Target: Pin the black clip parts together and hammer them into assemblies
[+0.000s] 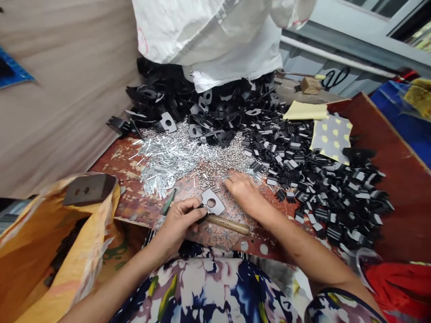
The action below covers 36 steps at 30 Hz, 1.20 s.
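My left hand (185,215) is closed, thumb against fingers, on a flat grey plastic part (219,206) with a round hole and a dark lower edge. Just to its right, my right hand (244,192) has its fingertips drawn together at the near edge of a heap of tiny metal pieces (232,154). Whatever those fingertips pinch is too small to make out. Under the left hand and the plastic part lies a wooden handle (230,224). A green-and-metal tool end (169,202) shows to the left of that hand.
Thin silver pins (164,159) are heaped left of centre. Black parts with holed grey plates (167,122) pile up behind, below a white sack (202,36). Black clips (333,193) cover the table's right side. A yellow sack (81,251) with a dark block (89,189) stands left.
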Tool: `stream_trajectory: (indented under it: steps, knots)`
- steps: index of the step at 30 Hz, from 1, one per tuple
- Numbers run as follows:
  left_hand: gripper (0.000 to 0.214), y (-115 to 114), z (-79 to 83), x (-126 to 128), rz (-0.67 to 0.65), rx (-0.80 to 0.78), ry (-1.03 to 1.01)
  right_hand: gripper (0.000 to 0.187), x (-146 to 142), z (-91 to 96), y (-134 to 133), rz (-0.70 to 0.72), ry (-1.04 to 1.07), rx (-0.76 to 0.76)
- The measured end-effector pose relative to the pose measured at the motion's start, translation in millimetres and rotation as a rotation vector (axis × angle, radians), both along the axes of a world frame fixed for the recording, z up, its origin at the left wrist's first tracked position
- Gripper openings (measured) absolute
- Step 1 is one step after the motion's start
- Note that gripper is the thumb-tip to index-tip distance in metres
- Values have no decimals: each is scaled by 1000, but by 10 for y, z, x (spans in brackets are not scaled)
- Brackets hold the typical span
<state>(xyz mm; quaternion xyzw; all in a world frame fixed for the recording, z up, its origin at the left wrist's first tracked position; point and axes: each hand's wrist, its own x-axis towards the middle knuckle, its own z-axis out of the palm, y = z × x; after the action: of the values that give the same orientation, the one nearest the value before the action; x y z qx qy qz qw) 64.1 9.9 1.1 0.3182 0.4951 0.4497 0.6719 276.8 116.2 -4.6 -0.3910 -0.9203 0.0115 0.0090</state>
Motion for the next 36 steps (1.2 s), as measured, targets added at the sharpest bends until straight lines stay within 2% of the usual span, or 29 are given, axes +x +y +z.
stream_trajectory:
  steps: [3, 6, 10, 12, 14, 17, 21, 26, 30, 36]
  knots:
    - [33, 0, 30, -46, 41, -45, -115, 23, 50, -19, 43, -16, 80, -7]
    - [29, -3, 35, -98, 71, -51, -199, 24, 134, 33, 27, -67, 359, -46]
    - [32, 4, 38, -109, 150, -60, -282, 9, 36, 264, -280, -179, 871, -193]
    - [36, 15, 48, -86, 168, -73, -315, 7, -113, 368, -483, -122, 1023, -258]
    - [35, 23, 60, -58, 173, -72, -335, 9, -277, 415, -633, -40, 1090, -287]
    - [31, 18, 62, -35, 206, -67, -355, 9, -469, 377, -716, -7, 1133, -266]
    - [32, -14, 38, -49, 228, -58, -391, 10, -589, 282, -712, -13, 1118, -229]
    - [32, -38, 29, -73, 220, -53, -446, 13, -622, 293, -751, -16, 977, -59]
    - [31, -49, 32, -67, 229, -68, -472, 15, -619, 342, -782, -26, 935, -6]
    - [35, -63, 69, -5, 318, -67, -429, 19, -681, 360, -855, 126, 644, 214]
